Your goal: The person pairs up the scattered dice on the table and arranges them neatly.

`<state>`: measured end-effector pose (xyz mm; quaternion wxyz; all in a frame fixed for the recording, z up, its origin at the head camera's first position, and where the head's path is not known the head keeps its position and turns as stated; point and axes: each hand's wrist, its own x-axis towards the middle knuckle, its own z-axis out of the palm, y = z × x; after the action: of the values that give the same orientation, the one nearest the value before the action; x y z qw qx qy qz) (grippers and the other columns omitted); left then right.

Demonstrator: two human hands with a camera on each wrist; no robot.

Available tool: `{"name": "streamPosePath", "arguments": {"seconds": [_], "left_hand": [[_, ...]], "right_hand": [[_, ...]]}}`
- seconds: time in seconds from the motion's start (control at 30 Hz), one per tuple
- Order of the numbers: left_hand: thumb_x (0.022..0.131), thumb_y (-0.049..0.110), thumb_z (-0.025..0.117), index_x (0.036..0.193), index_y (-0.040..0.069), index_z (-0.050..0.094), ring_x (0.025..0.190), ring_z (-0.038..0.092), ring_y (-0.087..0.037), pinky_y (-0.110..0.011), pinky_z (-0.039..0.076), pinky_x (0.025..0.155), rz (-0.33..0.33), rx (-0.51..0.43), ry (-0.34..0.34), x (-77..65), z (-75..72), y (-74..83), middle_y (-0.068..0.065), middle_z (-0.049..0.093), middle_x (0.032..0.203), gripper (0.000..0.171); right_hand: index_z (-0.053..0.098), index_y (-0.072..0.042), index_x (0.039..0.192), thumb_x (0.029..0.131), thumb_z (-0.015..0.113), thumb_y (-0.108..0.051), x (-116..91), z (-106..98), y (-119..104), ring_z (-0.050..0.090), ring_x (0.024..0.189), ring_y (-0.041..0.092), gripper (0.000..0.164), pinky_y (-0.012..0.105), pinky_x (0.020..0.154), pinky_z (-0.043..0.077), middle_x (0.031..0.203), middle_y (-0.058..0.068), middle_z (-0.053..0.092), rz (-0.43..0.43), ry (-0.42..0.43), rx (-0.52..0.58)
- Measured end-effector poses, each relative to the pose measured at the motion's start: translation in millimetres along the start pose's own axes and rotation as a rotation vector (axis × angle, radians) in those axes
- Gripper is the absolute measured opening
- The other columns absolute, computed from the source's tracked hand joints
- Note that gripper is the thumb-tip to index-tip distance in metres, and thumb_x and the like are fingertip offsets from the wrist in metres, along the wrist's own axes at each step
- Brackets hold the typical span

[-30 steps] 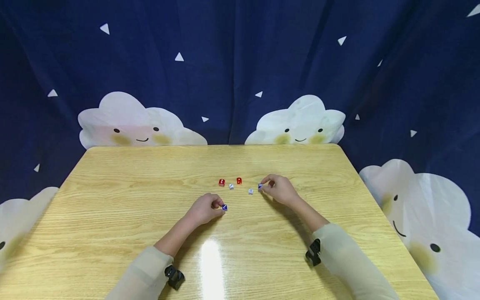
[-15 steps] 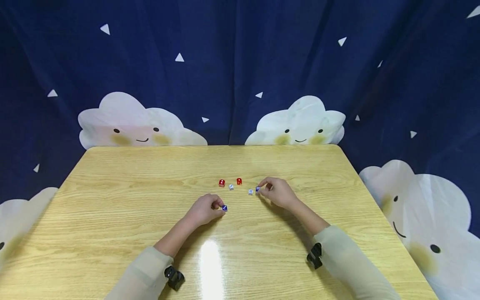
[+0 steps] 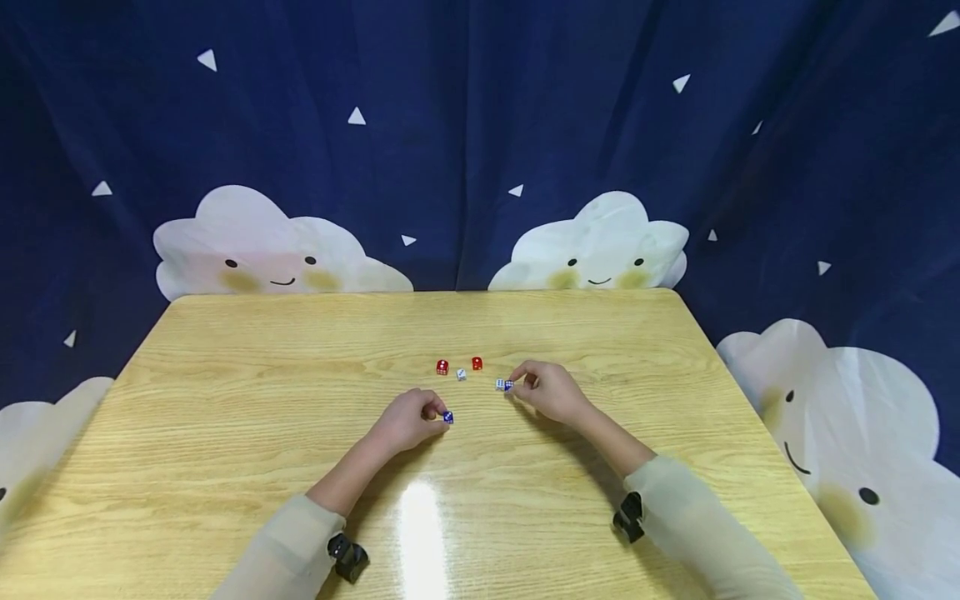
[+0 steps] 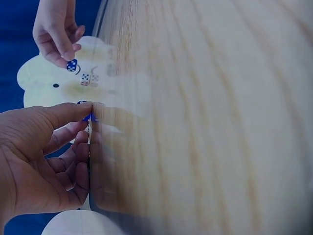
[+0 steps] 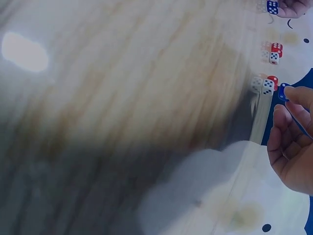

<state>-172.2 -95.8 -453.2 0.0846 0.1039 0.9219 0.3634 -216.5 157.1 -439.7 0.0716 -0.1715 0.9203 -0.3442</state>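
My left hand [image 3: 408,419] pinches a blue die [image 3: 448,417] between thumb and fingertips, low over the tabletop. In the left wrist view that die [image 4: 87,117] is mostly hidden by the thumb. To the right, my right hand [image 3: 551,392] pinches a second blue die [image 3: 509,386] right beside a white die [image 3: 499,384]; whether the two touch I cannot tell. The same blue die [image 5: 282,92] shows under the thumb in the right wrist view. Another white die [image 3: 461,375] lies between two red dice, the left one [image 3: 442,367] and the right one [image 3: 477,363].
The dice are on a pale wooden table [image 3: 300,350] whose glossy top mirrors light near the front. Behind it hangs a dark blue curtain [image 3: 420,125] with white triangles and smiling clouds. A black wrist device [image 3: 348,557] is on each sleeve.
My right hand has moved left and slightly nearer with its blue die, closing the gap to the white die. The left hand and its die have stayed put.
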Motion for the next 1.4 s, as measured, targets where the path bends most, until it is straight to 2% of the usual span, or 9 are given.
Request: {"name": "streamPosePath", "arguments": {"seconds": [0.7, 1.4], "left_hand": [[0.078, 0.017, 0.075, 0.084, 0.011, 0.065, 0.074, 0.046, -0.013, -0.027, 0.039, 0.069, 0.0, 0.002, -0.001, 0.2, 0.4, -1.0, -0.001, 0.053, 0.078, 0.014], [0.077, 0.015, 0.075, 0.083, 0.01, 0.065, 0.072, 0.045, -0.013, -0.027, 0.038, 0.066, 0.007, -0.005, -0.005, 0.0, 0.3, -1.9, 0.001, 0.052, 0.075, 0.013]], "right_hand": [[0.067, -0.01, 0.098, 0.086, 0.065, -0.017, -2.4, 11.6, -10.3, 0.051, 0.045, 0.009, 0.013, 0.025, 0.046, 0.044, 0.07, 0.0, 0.058, -0.006, -0.028, 0.03], [0.067, -0.01, 0.096, 0.085, 0.067, -0.016, -8.2, 25.5, -18.9, 0.047, 0.045, 0.008, 0.013, 0.022, 0.043, 0.04, 0.069, 0.0, 0.058, -0.048, -0.04, 0.048]]}}
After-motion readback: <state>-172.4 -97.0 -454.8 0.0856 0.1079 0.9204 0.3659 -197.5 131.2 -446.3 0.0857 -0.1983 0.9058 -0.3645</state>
